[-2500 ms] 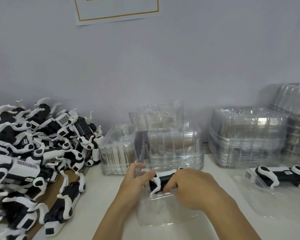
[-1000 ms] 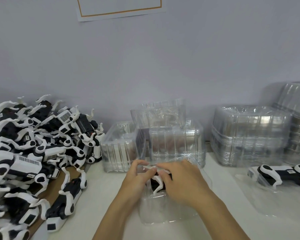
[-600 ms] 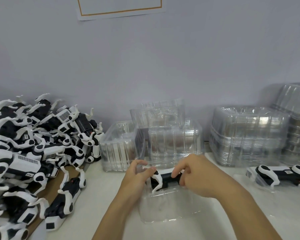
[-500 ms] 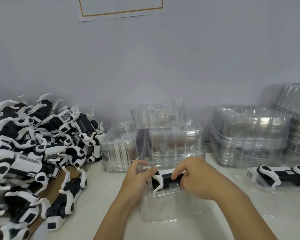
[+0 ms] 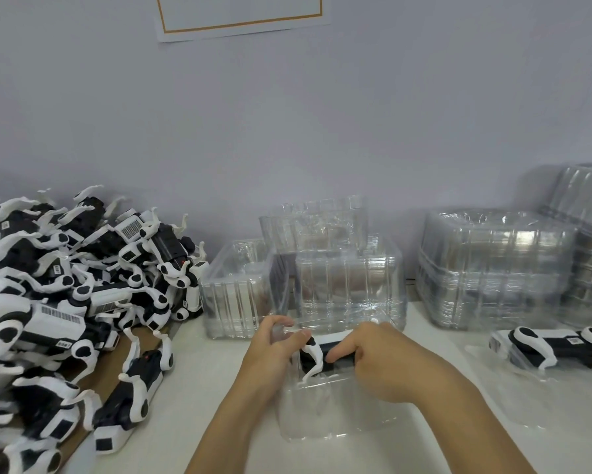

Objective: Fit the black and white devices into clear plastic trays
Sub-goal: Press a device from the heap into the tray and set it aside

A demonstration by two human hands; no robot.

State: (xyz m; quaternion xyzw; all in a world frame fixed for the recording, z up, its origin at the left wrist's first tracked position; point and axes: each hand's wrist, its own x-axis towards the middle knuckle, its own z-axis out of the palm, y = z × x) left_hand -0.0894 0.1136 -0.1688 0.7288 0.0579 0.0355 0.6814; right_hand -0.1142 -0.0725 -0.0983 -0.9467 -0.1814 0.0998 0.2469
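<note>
A black and white device [image 5: 317, 355] lies across a clear plastic tray [image 5: 322, 415] at the table's front middle. My left hand [image 5: 274, 350] holds the tray's far left edge and the device's left end, thumb on top. My right hand [image 5: 376, 360] grips the device's right part, fingers curled over it, and hides that end. A second device [image 5: 558, 347] rests in another clear tray [image 5: 513, 405] at the right.
A large heap of black and white devices [image 5: 65, 295] fills the left side, partly on brown cardboard [image 5: 99, 374]. Stacks of clear trays [image 5: 322, 275] stand along the wall, with taller stacks [image 5: 493, 265] at the back right.
My right hand slid from over the device's middle to its right end, uncovering the white leg and black body. My left hand stayed at the tray's edge.
</note>
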